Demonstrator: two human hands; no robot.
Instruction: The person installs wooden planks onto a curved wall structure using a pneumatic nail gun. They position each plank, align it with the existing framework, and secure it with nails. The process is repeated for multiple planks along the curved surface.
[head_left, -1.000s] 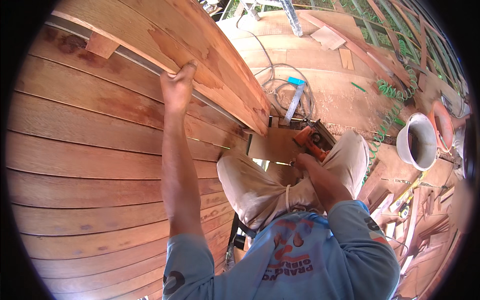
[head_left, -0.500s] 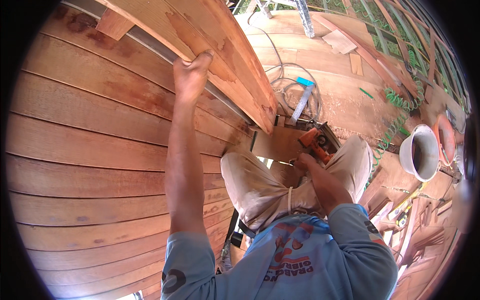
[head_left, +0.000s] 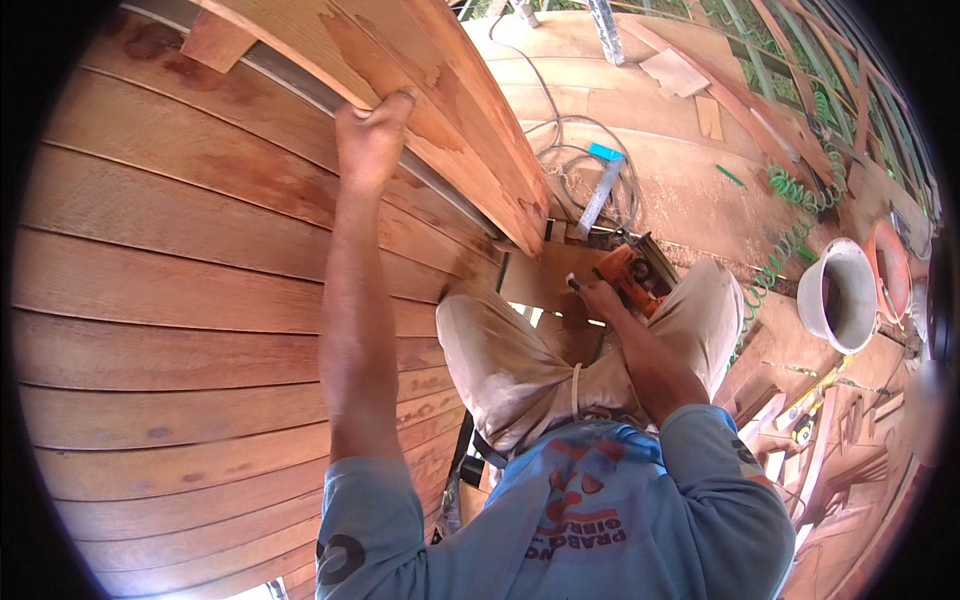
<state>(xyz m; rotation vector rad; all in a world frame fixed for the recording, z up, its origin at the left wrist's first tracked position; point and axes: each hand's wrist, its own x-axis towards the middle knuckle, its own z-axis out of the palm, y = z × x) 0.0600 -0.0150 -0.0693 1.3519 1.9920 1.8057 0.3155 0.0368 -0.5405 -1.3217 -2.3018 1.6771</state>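
My left hand (head_left: 375,140) is closed on the lower edge of a long wooden plank (head_left: 440,110), thumb over its face. The plank has dark stains and stands against the wall of overlapping boards (head_left: 190,290) on my left. A small wood block (head_left: 217,42) sits between plank and wall. In front of my lap, my right hand (head_left: 602,300) holds a small dark object with a pale tip (head_left: 572,281); its kind is unclear. Beside that hand, between my knees, lies an orange and black power tool (head_left: 632,277), partly hidden by my hand and leg.
Ahead lie a blue-handled try square (head_left: 602,195), a dark cable (head_left: 560,125) and a green pencil (head_left: 731,176). To the right are a green coiled hose (head_left: 795,190), a pale bucket (head_left: 838,297), an orange container (head_left: 887,270), a yellow tape measure (head_left: 803,428) and wood offcuts (head_left: 850,470).
My left hand and the plank have shifted slightly left. My right hand has moved a little forward and left, and the small object's pale tip now shows.
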